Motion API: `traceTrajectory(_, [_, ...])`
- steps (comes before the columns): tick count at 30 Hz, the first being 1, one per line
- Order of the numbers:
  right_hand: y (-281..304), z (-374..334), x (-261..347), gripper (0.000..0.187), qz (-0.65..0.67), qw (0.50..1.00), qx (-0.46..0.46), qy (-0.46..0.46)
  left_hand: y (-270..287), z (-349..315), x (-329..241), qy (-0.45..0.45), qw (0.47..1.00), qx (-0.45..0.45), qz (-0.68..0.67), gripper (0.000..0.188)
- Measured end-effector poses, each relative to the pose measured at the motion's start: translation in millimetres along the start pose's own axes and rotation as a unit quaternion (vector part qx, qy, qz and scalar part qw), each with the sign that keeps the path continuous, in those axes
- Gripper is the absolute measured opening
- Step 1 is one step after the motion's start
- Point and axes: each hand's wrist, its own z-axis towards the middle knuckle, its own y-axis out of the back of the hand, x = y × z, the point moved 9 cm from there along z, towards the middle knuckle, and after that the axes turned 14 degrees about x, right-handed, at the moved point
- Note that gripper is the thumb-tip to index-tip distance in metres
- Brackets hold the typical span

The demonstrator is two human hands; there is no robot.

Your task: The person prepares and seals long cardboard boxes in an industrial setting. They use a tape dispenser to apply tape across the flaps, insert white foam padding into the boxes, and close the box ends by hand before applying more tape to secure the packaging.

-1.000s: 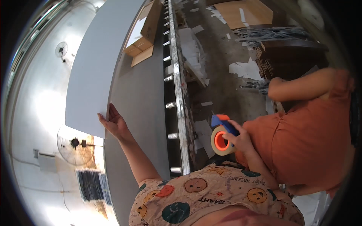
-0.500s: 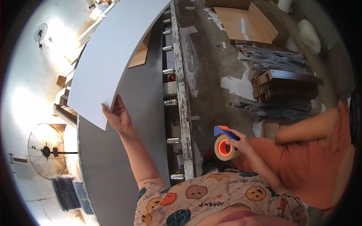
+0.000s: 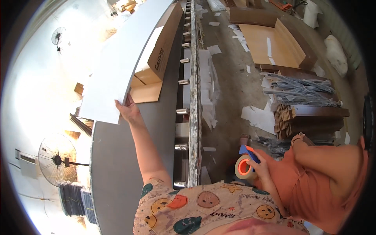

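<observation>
My left hand (image 3: 130,112) pinches the near corner of a long white board (image 3: 105,78), thumb above and fingers under its edge. The board is raised over the grey work surface (image 3: 133,168) and stretches away to the far end. Beyond my fingers, partly behind the board, lies a long cardboard box (image 3: 156,58) with a flap folded out toward me. Down at my right side my right hand (image 3: 261,166) is wrapped round the handle of a tape dispenser (image 3: 243,167), blue and orange with a wide roll of tape on it.
A worn rail with metal rollers (image 3: 193,117) runs along the right of the work surface. A person in orange clothing (image 3: 313,176) is close on my right. Stacked brown boards (image 3: 313,117), plastic-wrapped pieces (image 3: 301,88) and an open carton (image 3: 270,43) lie on the floor. A fan (image 3: 57,160) stands left.
My left hand has moved slightly farther away with the board, uncovering more of the cardboard box. The view has shifted. The tape dispenser stays in my right hand. The nearby person's arm has moved.
</observation>
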Motion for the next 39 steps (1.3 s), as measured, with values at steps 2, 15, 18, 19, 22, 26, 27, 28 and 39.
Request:
traceTrajectory(2, [-15.1, 28.4, 17.3, 0.063, -0.002, 0.999, 0.041, 0.033, 26.2, 49.7, 8.4, 0.007, 1.0, 0.013, 0.023, 0.05])
traceTrajectory(15, [-55.7, 280.7, 173.5, 0.072, -0.259, 0.945, 0.165, 0.115, 12.4, 151.4, 154.3, 0.008, 0.993, -0.111, -0.029, 0.053])
traceTrajectory(18, [-78.0, 338.2, 186.4, 0.072, -0.163, 0.958, 0.22, 0.082, 17.4, 181.0, 170.9, -0.004, 0.997, -0.079, 0.016, 0.052])
traceTrajectory(19, [-73.0, 362.6, 201.1, 0.071, -0.145, 0.965, 0.21, 0.056, 15.8, 188.2, 182.1, 0.017, 0.989, -0.15, -0.001, 0.05])
traceTrajectory(22, [-64.2, 413.0, 226.7, 0.069, -0.114, 0.973, 0.201, 0.009, 6.1, 204.3, 181.2, 0.027, 0.995, -0.092, 0.005, 0.047])
traceTrajectory(26, [-44.2, 479.8, 236.6, 0.067, -0.113, 0.974, 0.196, -0.01, 4.8, 202.0, 168.5, 0.019, 0.996, -0.088, 0.026, 0.042])
traceTrajectory(27, [-42.1, 493.7, 242.0, 0.067, -0.108, 0.972, 0.207, -0.023, 8.9, 202.1, 168.1, 0.028, 0.995, -0.096, 0.023, 0.041])
traceTrajectory(28, [-37.9, 506.3, 249.2, 0.067, -0.136, 0.97, 0.203, -0.017, 12.2, 202.4, 169.8, 0.037, 0.994, -0.102, 0.021, 0.041])
traceTrajectory(39, [9.5, 619.9, 286.9, 0.068, -0.113, 0.957, 0.266, -0.02, -19.2, 208.1, 197.6, 0.129, 0.972, -0.149, 0.124, 0.1])
